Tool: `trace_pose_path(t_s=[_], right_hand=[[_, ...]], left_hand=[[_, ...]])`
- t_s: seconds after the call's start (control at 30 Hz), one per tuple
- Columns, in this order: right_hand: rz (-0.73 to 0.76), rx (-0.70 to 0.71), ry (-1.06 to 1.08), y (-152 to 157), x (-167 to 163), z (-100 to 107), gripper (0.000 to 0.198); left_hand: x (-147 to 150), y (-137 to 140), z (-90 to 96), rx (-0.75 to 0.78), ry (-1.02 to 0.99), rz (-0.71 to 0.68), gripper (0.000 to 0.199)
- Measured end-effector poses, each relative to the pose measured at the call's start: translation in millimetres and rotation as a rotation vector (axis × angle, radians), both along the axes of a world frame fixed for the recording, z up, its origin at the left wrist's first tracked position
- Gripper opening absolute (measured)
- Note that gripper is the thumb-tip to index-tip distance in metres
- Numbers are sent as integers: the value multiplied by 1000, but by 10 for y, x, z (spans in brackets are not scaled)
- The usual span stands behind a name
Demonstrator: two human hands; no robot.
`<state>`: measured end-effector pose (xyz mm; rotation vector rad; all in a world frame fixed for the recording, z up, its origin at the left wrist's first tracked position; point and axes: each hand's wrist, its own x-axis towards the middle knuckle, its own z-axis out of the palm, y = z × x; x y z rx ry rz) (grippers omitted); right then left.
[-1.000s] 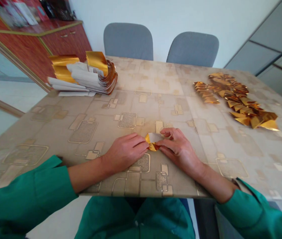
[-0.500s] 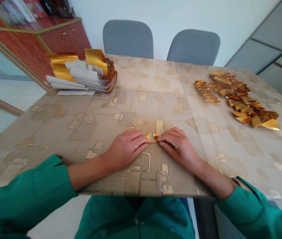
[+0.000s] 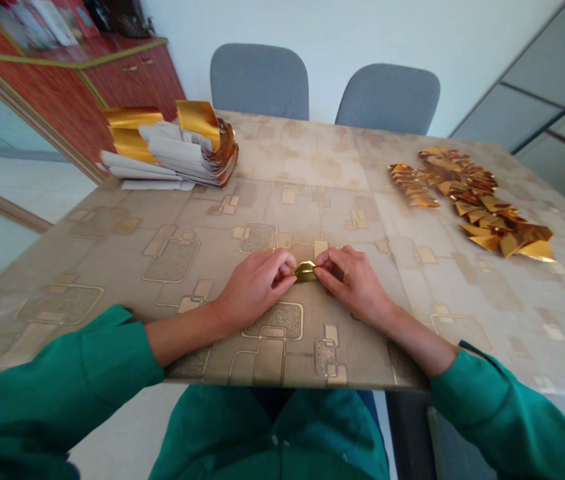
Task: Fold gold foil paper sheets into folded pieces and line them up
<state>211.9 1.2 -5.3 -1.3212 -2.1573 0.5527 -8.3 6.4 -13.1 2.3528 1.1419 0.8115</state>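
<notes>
A small folded piece of gold foil paper [image 3: 305, 271] lies between my hands, near the front of the table. My left hand [image 3: 258, 285] pinches its left end between thumb and fingers. At the right end, my right hand [image 3: 351, 280] holds it in the same kind of pinch. The paper's gold face shows, with a crease running across it; both its tips are hidden under my fingers. My wrists rest low over the patterned tablecloth [image 3: 257, 363].
A stack of gold-and-grey paper sheets [image 3: 177, 155] sits at the back left. Several folded gold paper pieces [image 3: 492, 210] lie in a curving heap on the right. Two grey chairs [image 3: 260, 80] stand behind the table, and a red cabinet [image 3: 135, 80] is at the left.
The paper has turned over between my fingers: its pale grey middle was showing, and now a gold face does. Both hands have shifted slightly and remain on its ends.
</notes>
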Motion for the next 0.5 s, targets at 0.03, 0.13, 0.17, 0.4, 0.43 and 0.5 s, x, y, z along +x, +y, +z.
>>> trace_pose_path(t_s=[0.03,0.13,0.17,0.4,0.43,0.5], right_hand=[[-4,5,0,8,-13,-10,3],[-28,27,-6,25,-35,-46,4],[-35,33,-11,28,-37,-56,3],[-36,52,-57,25,-11,-82,7],[-31,51,-61,21,-11,-82,6],[-30,49,-75,13,-14,-81,8]], left_hand=[[2,3,4,-2,-2,-3,8],[3,8,13,-10,2,-10,5],[1,8,16,-14,3,-12,4],[-21,13,23,33,66,-37,1],[-25,15,21,42,85,-39,2],[-33,20,18,62,126,-47,6]])
